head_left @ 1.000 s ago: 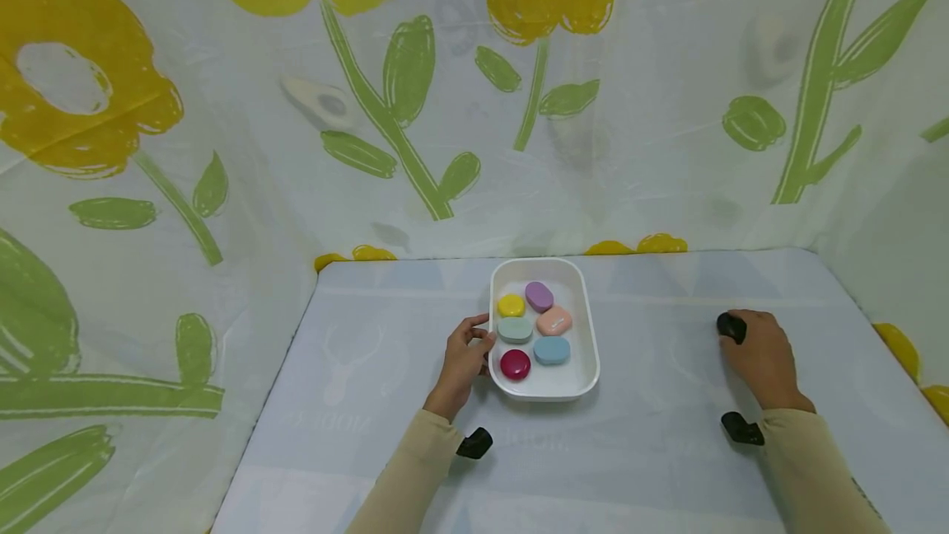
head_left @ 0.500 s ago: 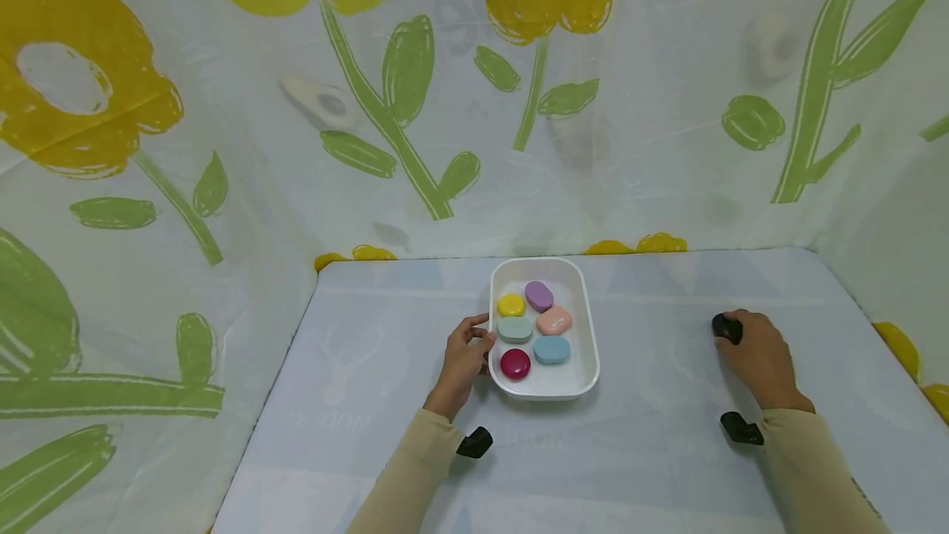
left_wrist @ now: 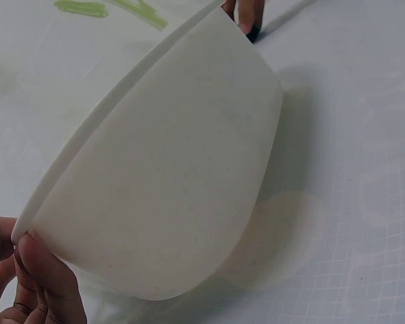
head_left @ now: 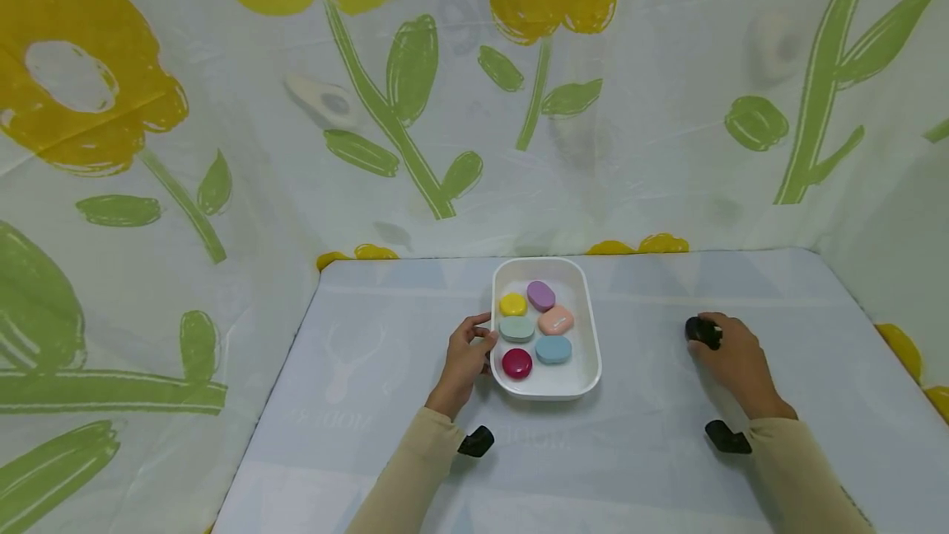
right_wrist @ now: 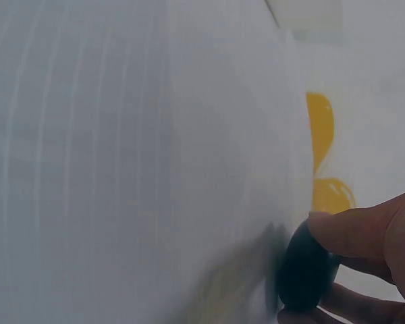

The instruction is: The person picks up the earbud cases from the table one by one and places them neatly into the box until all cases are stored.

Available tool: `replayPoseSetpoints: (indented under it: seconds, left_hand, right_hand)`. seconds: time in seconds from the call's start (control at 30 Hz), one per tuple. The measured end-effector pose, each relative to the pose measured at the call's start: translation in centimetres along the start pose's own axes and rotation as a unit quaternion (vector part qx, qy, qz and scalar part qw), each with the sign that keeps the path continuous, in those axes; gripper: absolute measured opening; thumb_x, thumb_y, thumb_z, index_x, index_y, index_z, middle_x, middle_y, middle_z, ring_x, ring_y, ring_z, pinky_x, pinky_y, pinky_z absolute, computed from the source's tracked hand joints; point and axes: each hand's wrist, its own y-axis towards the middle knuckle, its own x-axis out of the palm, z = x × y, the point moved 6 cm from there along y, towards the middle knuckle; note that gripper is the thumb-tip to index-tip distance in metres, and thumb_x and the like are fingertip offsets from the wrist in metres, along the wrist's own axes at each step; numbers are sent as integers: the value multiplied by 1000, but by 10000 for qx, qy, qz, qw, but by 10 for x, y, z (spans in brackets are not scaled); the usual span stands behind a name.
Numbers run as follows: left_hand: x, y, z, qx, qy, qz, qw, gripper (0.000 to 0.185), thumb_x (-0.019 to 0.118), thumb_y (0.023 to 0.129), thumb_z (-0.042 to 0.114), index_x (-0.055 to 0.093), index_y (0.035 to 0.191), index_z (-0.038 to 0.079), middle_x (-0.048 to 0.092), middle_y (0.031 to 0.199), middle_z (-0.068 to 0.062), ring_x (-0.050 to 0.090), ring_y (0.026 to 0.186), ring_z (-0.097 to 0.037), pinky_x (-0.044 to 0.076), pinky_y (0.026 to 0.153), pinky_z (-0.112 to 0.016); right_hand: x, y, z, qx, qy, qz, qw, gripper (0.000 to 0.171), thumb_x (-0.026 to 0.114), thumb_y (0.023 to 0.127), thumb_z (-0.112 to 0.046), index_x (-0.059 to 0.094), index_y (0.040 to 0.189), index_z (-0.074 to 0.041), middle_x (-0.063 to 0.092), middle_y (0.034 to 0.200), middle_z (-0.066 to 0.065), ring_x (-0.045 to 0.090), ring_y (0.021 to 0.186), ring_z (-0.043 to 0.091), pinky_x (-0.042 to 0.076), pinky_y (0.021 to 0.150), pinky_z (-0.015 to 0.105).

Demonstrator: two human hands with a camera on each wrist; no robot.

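Observation:
My left hand (head_left: 461, 365) pinches the left rim of a white rounded tray (head_left: 582, 373), thumb on one side and fingers on the other, as the left wrist view shows. Inside the tray lie several smooth rounded pieces: purple (head_left: 541, 295), yellow (head_left: 513, 304), peach (head_left: 556, 320), pale green (head_left: 516, 329), blue (head_left: 553, 349) and dark red (head_left: 516, 363). Well to the right of the tray, my right hand (head_left: 737, 357) grips a dark, glossy oval piece (head_left: 702, 333) between thumb and fingers. In the right wrist view that dark piece (right_wrist: 305, 270) looks blackish green, close over the tabletop.
A pale cloth with faint print covers the table (head_left: 638, 452). Flower-patterned curtains (head_left: 652, 147) stand behind it and at both sides. Black wrist devices (head_left: 476, 441) stick out at both cuffs.
My right hand has moved left toward the tray, carrying the dark oval piece with it. The left hand and the tray have stayed in place.

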Motion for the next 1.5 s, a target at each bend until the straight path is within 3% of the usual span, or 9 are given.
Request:
replayPoseSetpoints:
  seconds: [0.47,0.93,1.5]
  left_hand:
    - [1,0,2,31,-11,-18,10000,40,62,107,10,59,146,8,56,111,-10,51,64,-16,50,54,-22]
    - [0,0,1,92,-105,-44,9999,40,61,106,8,58,146,6,56,110,-9,51,64,-15,49,52,-22]
    - [0,0,-1,34,-40,-12,10000,40,62,106,9,59,146,8,56,111,-10,51,63,-15,49,54,-23]
  right_hand:
    - [12,-4,-61,-626,433,-66,9971,54,73,98,-5,51,145,12,49,142,40,56,123,58,53,97,66]
    - [29,-11,-124,-1134,710,-292,9906,55,77,95,1,55,145,8,55,142,32,57,127,52,55,99,58]
    - [51,-17,-172,-2066,819,-763,9720,52,83,87,5,62,135,2,64,131,20,65,118,41,60,93,55]
